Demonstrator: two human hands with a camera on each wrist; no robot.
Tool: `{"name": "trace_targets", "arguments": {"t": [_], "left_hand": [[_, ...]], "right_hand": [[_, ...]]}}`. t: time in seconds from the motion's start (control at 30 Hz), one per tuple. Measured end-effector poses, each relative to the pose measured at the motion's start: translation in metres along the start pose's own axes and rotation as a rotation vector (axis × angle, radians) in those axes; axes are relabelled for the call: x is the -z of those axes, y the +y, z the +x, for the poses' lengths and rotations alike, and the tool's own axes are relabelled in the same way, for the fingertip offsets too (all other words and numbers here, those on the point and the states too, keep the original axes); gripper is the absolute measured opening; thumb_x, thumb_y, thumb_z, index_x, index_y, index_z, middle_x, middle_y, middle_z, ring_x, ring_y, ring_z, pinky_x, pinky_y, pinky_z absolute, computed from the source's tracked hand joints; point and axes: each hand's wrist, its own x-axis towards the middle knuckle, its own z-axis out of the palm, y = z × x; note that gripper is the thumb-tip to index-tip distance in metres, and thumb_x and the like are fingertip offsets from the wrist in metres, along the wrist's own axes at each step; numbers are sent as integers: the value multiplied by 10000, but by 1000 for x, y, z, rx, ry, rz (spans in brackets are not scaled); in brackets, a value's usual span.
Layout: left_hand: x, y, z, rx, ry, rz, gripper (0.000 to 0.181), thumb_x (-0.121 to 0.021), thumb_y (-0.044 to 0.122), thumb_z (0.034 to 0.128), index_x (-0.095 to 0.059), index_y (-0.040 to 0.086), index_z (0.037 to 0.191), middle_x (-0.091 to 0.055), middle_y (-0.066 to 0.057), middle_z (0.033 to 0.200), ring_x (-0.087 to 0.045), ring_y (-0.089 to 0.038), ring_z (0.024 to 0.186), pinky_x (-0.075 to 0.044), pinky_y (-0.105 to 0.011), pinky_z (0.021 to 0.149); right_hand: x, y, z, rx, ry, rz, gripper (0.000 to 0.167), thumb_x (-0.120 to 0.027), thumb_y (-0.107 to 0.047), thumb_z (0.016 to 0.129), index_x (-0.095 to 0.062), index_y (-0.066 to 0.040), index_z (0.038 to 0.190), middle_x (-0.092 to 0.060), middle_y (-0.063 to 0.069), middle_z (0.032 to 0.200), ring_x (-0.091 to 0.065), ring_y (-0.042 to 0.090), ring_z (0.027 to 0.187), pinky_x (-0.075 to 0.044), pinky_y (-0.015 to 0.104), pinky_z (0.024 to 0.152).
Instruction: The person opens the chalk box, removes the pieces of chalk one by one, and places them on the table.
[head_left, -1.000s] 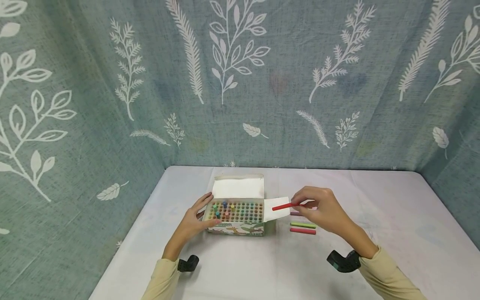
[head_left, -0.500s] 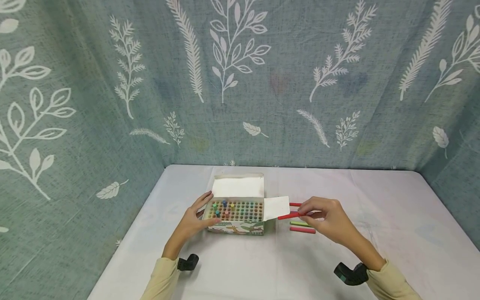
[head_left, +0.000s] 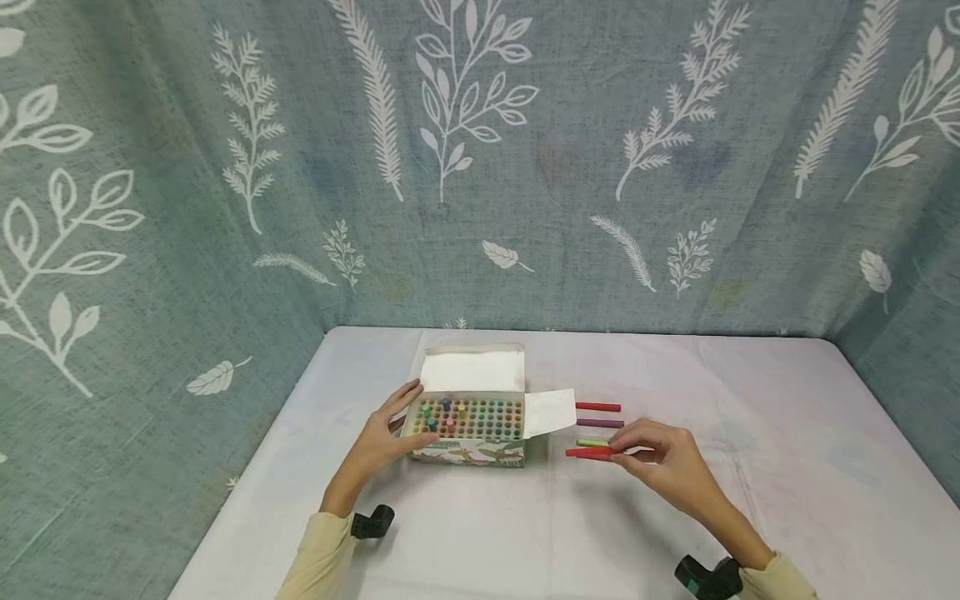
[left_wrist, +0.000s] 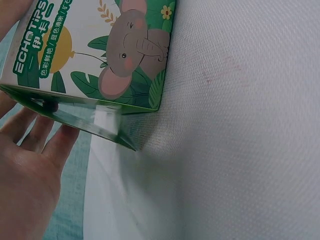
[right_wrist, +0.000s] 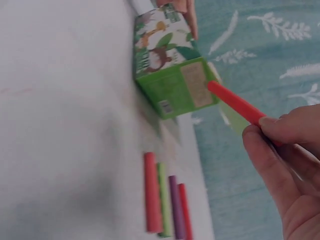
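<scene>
Red stick (right_wrist: pixel 235 102) is pinched in my right grip (head_left: pixel 669 462); my left grip (head_left: pixel 378 437) clasps the box (left_wrist: pixel 90 57) printed "ECHOTIPS", toward the far left corner of the desk (head_left: pixel 480 533).

Box (head_left: pixel 468 452): stood on your table (head_left: pixel 480 533), left of the loose sticks, lid (head_left: pixel 474 371) behind, side flap (head_left: pixel 550 412) at the right.
Upright sticks (head_left: pixel 446 405): 5 stood in the holes of its left half.
Left hand (head_left: pixel 378 437): you had it at the box's left side.
Loose sticks (head_left: pixel 600 423): 4 lay front to back.
Held stick (right_wrist: pixel 235 102): sat in your right hand (head_left: pixel 663 454), above the front ones.
</scene>
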Motion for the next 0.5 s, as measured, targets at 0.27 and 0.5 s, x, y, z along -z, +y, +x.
{"name": "trace_targets", "arguments": {"t": [0.27,0.5], "left_hand": [[0,1,-1,14,6,-5,838,-769,185,812,-289,70,1490,-161,-54,1555,-121,-325,1425,-237,-560,1108],[0,0,-1,9,4,0,839,-769,206,814,-290,81,1491,-161,-62,1559,-123,-321,1425,-241,-556,1108]], "right_hand": [[-6,20,-9,-90,29,44,143,-744,76,759,-726,4,882,-678,158,917,-662,163,816,-587,285,696],[-6,32,-17,-110,33,73,129,-740,57,771,-731,6,889,-674,170,940,-667,153,855,-583,285,718]]}}
